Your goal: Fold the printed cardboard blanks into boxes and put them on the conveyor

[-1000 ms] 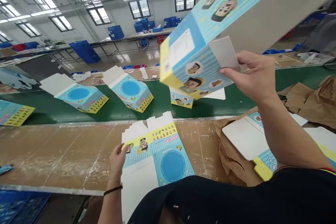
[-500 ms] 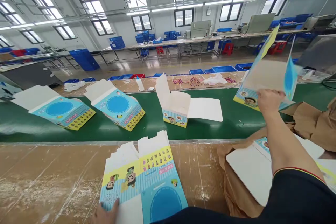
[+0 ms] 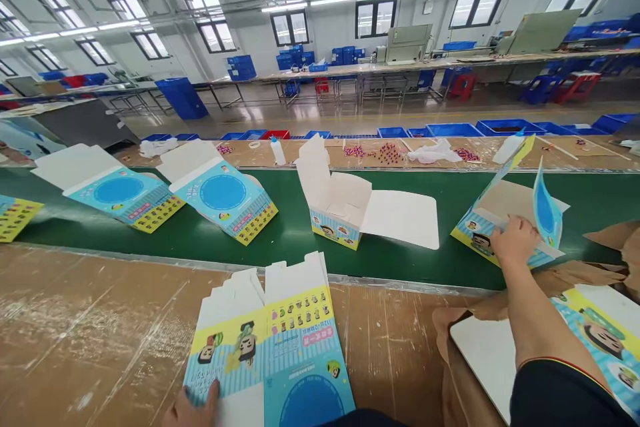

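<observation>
- The right hand [image 3: 515, 240] reaches far forward to a blue-striped, yellow-bottomed cardboard box [image 3: 475, 230] with raised flaps, which stands on the green conveyor belt [image 3: 410, 263] at the right.
- Its fingers are curled together over the near edge of that box, gripping the cardboard; the fingertips are hidden.
- The left hand [image 3: 193, 410] rests at the left edge of a flat, folded blue, yellow and white printed carton [image 3: 300, 327], thumb and forefinger spread apart; the lower hand is cut off by the frame, so the other fingers cannot be told.
- That carton lies on the brown, scuffed worktable [image 3: 390, 347], its white tabs pointing toward the belt.
- On the belt left of the gripped box, and well apart from it, sits an open carton with a white interior [image 3: 345, 197], one broad flap folded out to the right.
- Farther left, two tilted boxes with blue ovals [image 3: 223, 193] lie near each other.
- Crumpled brown paper [image 3: 453, 367] borders flat white and printed cardboard [image 3: 483, 353] beside the right forearm.
</observation>
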Tool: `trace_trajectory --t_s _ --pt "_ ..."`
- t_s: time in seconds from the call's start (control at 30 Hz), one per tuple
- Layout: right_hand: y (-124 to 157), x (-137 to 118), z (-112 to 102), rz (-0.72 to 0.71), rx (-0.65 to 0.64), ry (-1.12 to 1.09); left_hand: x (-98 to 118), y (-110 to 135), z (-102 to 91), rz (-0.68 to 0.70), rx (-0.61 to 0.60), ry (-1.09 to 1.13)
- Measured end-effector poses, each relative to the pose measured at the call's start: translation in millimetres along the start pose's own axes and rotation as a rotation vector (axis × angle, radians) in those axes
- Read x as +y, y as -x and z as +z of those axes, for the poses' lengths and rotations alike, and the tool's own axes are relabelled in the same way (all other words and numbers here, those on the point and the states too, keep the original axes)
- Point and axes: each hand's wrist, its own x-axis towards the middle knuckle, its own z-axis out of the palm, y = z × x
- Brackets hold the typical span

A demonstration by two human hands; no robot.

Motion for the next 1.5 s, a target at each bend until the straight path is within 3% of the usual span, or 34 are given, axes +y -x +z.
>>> trace_trajectory --t_s 0.1,0.23,0.3,0.4,0.53,0.63,0.7,0.77,0.87,1.07,1.17,1.3,1.37,1.5 --pt "11.5 -9.8 -12.5 -0.047 -0.024 -0.065 26.2 6.3 -30.1 -0.002 0.034 0.059" --pt "29.3 -43.4 -39.3 -0.067 -0.11 -0.285 59.9 8.1 -69.0 0.096 -0.147 0.17" --pt "38.9 -70.3 -48.5 -0.02 -0.286 -0.452 69.1 5.5 -75.9 0.076 -0.138 0.189" --pt "66.9 -120.4 -46.9 -0.044 -0.696 -0.594 73.2 -0.5 -71.0 0.028 -0.14 0.196" --pt "141.4 -187.3 -23.3 -0.073 -1.197 -0.629 72.8 -8.8 -58.7 -0.009 -0.164 0.216" --pt "204.4 -224.0 -7.2 -0.049 -1.429 -0.576 73.6 -14.6 -54.8 -0.029 -0.209 0.255" --pt "236.5 -240.3 -1.1 -0.024 -1.516 -0.53 74.6 -17.5 -53.9 -0.045 -0.237 0.299" --pt "256.6 -250.7 2.1 -0.014 -1.54 -0.498 76.3 -18.6 -53.1 -0.053 -0.266 0.364" --pt "265.4 -256.3 3.7 -0.019 -1.474 -0.475 81.2 -15.8 -51.5 -0.023 -0.316 0.511" --pt "241.2 -237.4 0.5 0.122 -1.171 -0.469 89.1 0.7 -61.5 0.179 -0.531 0.938" --pt "221.7 -226.0 -6.4 0.226 -1.121 -0.538 85.0 6.5 -83.0 0.295 -0.635 1.112" --pt "185.7 -228.3 -28.9 0.242 -1.309 -0.883 79.8 6.3 -124.8 0.441 -0.677 1.267" --pt "161.9 -236.1 -48.4 0.263 -1.337 -1.114 80.2 3.4 -146.0 0.493 -0.649 1.317" --pt "123.5 -245.4 -96.7 0.209 -1.163 -1.317 87.8 -4.3 -180.1 0.567 -0.517 1.374"
